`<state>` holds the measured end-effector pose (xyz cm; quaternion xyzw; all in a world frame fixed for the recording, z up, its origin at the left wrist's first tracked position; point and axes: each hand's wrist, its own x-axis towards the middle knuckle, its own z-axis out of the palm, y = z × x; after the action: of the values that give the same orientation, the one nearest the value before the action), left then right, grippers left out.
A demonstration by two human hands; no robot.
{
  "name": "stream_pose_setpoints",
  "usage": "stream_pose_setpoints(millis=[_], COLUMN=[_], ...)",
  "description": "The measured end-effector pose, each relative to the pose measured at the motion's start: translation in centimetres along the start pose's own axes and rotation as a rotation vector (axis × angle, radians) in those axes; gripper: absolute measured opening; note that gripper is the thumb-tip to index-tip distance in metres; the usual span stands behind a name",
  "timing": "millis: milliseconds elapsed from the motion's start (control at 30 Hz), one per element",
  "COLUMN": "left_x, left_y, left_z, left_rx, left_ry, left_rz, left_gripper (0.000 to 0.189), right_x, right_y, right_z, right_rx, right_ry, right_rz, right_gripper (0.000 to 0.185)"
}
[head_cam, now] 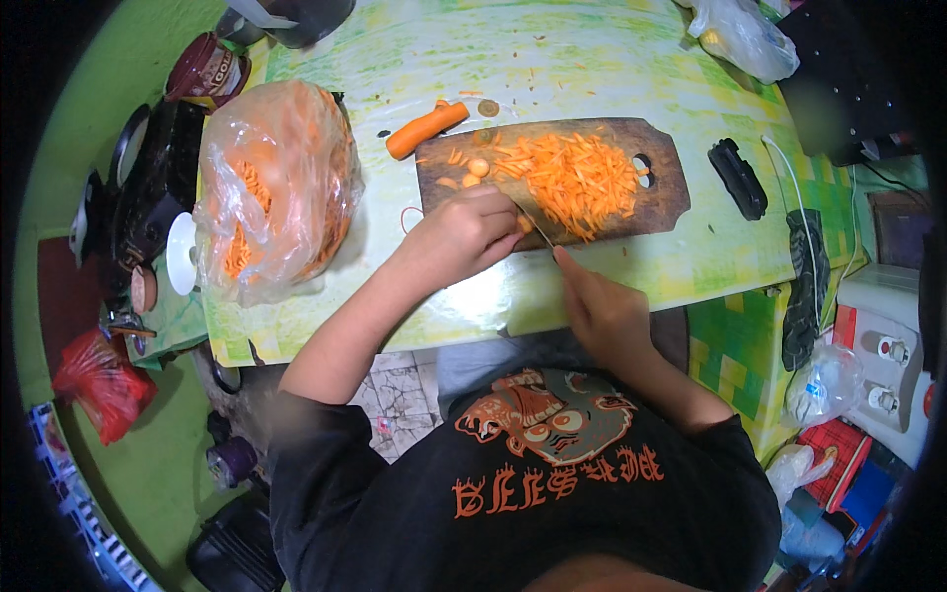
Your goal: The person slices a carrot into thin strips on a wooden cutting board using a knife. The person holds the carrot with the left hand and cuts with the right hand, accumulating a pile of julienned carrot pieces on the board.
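In my right hand (603, 307) is a knife (538, 224), its blade slanting over the near edge of a dark wooden cutting board (666, 200). The bent fingers of my left hand (477, 226) press on carrot pieces (524, 223) beside the blade; they partly hide what lies beneath. A heap of carrot strips (581, 177) covers the middle and right of the board. Several round carrot slices (479, 167) lie by its left end. A peeled carrot length (427, 131) rests on the table past the board's far left corner.
A large clear plastic bag of cut carrot (281, 192) stands at the left, by a white dish (181, 253) and a maroon tub (207, 72). Right of the board lie a black plastic object (737, 179) and a white cable (803, 192). The table's near edge (518, 331) runs before me.
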<state>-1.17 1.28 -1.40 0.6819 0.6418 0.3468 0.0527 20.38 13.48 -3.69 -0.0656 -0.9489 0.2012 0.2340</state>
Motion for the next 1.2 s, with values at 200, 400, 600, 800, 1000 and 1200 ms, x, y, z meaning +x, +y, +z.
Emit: stream_pose_setpoints(millis=[200, 400, 600, 800, 1000, 1200], left_x=[-0.1, 0.1, -0.2, 0.0, 0.0, 0.0], left_y=[0.1, -0.1, 0.3, 0.3, 0.2, 0.3], left_z=[0.1, -0.1, 0.0, -0.2, -0.2, -0.3], left_rx=[-0.02, -0.008, -0.017, 0.001, 0.01, 0.024], left_ry=[0.006, -0.004, -0.004, -0.017, -0.016, -0.016], left_rz=[-0.016, 0.007, -0.032, -0.013, -0.02, -0.011], left_gripper=[0.008, 0.006, 0.01, 0.01, 0.008, 0.007], right_x=[-0.4, 0.1, 0.8, -0.5, 0.8, 0.0], right_y=[-1.2, -0.5, -1.0, -0.6, -0.7, -1.0], right_z=[-1.6, 0.1, -0.9, 0.7, 0.9, 0.7], right_rx=[0.018, 0.0, 0.004, -0.014, -0.048, -0.104], right_ry=[-0.101, -0.056, -0.049, -0.009, -0.037, -0.023], right_rz=[0.104, 0.042, 0.034, 0.019, 0.044, 0.037], right_gripper=[0.048, 0.049, 0.051, 0.05, 0.051, 0.053])
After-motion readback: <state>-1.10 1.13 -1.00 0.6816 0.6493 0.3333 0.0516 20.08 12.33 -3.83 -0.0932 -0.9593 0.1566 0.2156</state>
